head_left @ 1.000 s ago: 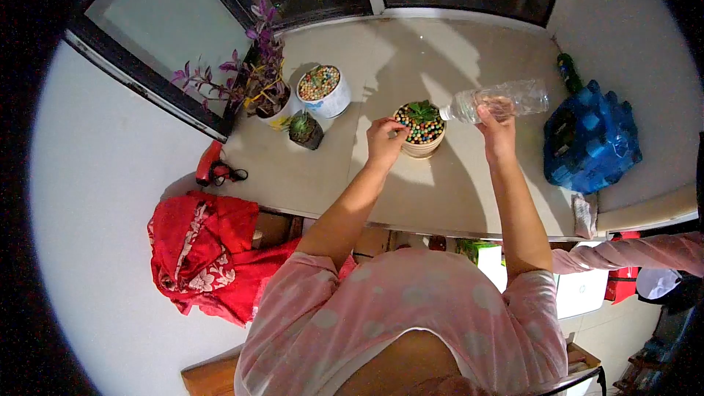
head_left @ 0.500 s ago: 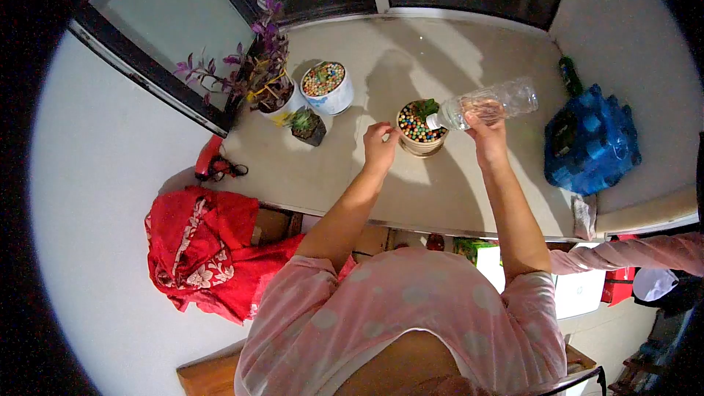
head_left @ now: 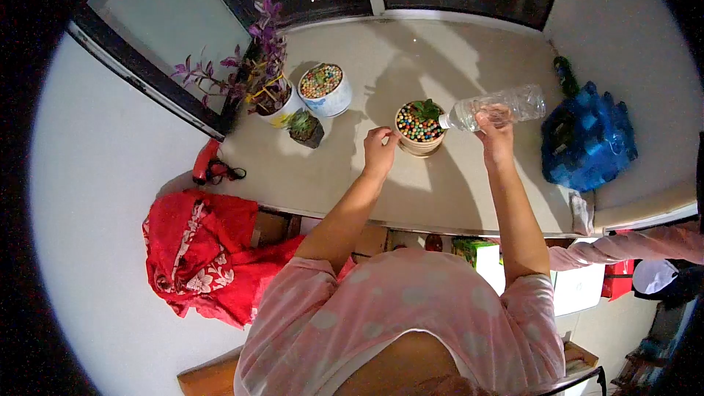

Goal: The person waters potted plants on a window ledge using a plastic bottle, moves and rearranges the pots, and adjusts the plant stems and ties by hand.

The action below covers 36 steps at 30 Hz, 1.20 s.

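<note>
A clear plastic bottle (head_left: 521,103) lies tipped nearly level in my right hand (head_left: 496,132), its white-rimmed mouth at the right rim of a beige ribbed pot (head_left: 419,149). Coloured beads (head_left: 418,128) fill the pot around a small green succulent (head_left: 427,109). My left hand (head_left: 380,148) is beside the pot's left rim, its fingers drawn together; whatever they may hold is too small to make out.
At the left stand a purple-leaved plant (head_left: 270,95), a white-blue pot of beads (head_left: 326,95) and a small dark pot (head_left: 307,132). A red hair dryer (head_left: 203,163) and red cloth (head_left: 198,249) are nearer. A blue bag (head_left: 590,139) sits right.
The bottle and my right hand first moved left over the beads, then back right to the pot's rim. My left hand has drawn slightly away from the beads.
</note>
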{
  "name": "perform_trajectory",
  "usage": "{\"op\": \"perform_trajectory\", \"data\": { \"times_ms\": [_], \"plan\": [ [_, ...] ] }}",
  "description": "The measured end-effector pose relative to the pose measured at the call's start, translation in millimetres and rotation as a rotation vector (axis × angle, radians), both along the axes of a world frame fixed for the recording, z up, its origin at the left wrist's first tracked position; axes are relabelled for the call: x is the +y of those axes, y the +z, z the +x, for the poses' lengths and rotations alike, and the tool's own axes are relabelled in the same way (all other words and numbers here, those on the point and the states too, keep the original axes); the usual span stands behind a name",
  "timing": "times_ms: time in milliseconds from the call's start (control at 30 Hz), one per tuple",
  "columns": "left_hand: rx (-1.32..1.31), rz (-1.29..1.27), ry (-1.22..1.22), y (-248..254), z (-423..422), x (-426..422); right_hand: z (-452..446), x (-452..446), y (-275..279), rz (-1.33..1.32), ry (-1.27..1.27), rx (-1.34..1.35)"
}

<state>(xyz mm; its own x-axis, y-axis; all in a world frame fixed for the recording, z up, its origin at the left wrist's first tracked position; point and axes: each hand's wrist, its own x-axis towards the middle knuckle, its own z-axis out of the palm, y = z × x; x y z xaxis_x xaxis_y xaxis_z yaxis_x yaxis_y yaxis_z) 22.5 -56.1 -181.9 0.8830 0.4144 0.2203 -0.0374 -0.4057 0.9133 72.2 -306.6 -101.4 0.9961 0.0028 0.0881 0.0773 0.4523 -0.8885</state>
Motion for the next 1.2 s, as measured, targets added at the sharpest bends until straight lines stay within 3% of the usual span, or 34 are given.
{"op": "perform_trajectory", "data": {
  "times_ms": [267,367,500,633,767,867,900,1000,1033,1133,1200],
  "plan": [
    [-0.16,0.084,-0.003,5.8,2.7,-12.4,3.2,-0.5,-4.0,0.004,-0.034,0.021],
    [-0.293,0.328,-0.078,42.6,-4.2,-23.6,1.9,2.5,-2.7,-0.01,-0.023,0.04],
    [-0.452,0.419,-0.219,74.3,2.1,-42.7,-3.6,8.0,4.8,-0.002,-0.009,0.03],
    [-0.42,0.484,-0.212,96.2,-0.6,-60.3,-2.1,10.2,9.7,-0.028,-0.046,0.028],
    [-0.082,0.047,-0.414,95.4,-3.3,-72.9,1.7,5.9,11.1,-0.077,0.024,0.003],
    [0.171,-0.626,-0.628,70.4,3.9,-89.4,-1.3,10.2,13.6,-0.06,0.016,-0.037],
    [0.331,-0.634,-0.626,81.6,-3.5,-96.1,-2.7,12.9,14.1,-0.043,-0.002,-0.057],
    [0.364,-1.118,-0.739,95.6,-13.9,-119.0,-20.8,11.6,34.5,-0.173,0.077,0.13],
    [0.32,-1.228,-0.751,88.4,-11.0,-125.4,-14.6,16.2,22.4,-0.135,0.012,-0.02],
    [0.214,-1.395,-0.651,79.8,-6.8,-146.9,-15.1,0.3,14.9,-0.172,0.172,0.11],
    [0.209,-1.541,-0.636,77.5,-4.1,-154.8,-27.6,-3.7,22.1,-0.221,0.129,0.144]
  ]
}}
